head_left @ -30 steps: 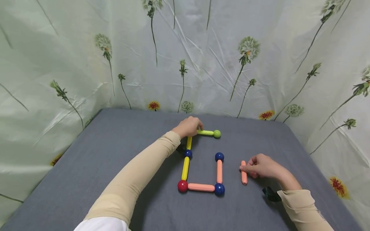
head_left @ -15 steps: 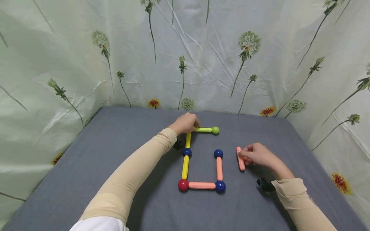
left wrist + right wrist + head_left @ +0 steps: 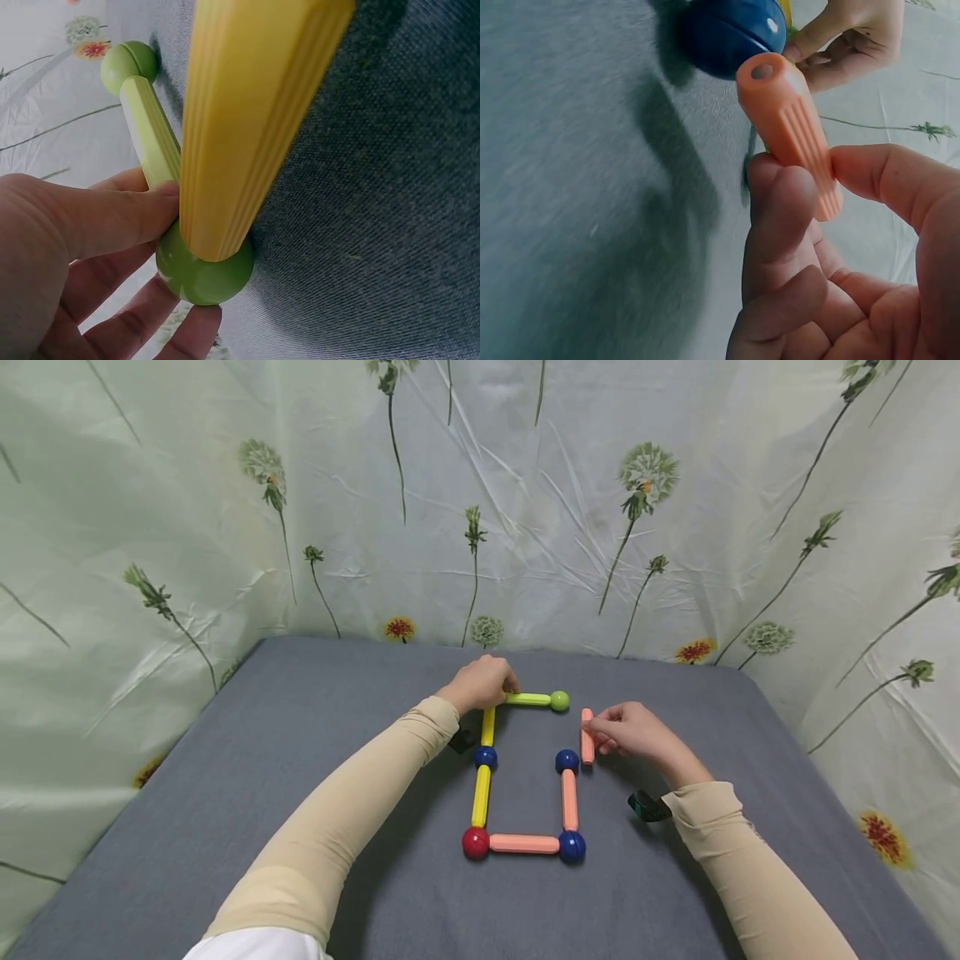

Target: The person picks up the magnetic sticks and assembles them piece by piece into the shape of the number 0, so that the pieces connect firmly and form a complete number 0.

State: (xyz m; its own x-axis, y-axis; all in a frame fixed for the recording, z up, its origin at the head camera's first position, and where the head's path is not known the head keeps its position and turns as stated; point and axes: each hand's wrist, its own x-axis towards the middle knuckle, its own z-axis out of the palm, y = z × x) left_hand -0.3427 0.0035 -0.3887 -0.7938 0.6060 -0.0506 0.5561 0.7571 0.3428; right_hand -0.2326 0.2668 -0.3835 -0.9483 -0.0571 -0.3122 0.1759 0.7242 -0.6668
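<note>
At the far left corner of a magnetic stick-and-ball frame, my left hand (image 3: 476, 682) pinches a light-green magnetic stick (image 3: 150, 135) where it meets a green ball (image 3: 206, 274). A yellow stick (image 3: 240, 127) joins the same ball. My right hand (image 3: 637, 735) holds an orange magnetic stick (image 3: 795, 112) between thumb and fingers, its hollow end facing the right wrist camera. In the head view this stick stands just right of a blue ball (image 3: 567, 762) that tops another orange stick (image 3: 570, 802). Behind it, a second green ball (image 3: 559, 701) ends the light-green stick.
A red ball (image 3: 476, 843), a near orange stick (image 3: 523, 843) and a second blue ball (image 3: 572, 847) form the frame's front side. Another blue ball (image 3: 486, 757) links two yellow sticks on the left. Grey cloth (image 3: 315, 885) covers the table, with a flowered curtain (image 3: 555, 518) behind.
My right hand has carried the orange stick away from me and leftward, to beside the upper right blue ball. My left hand stays at the far left corner.
</note>
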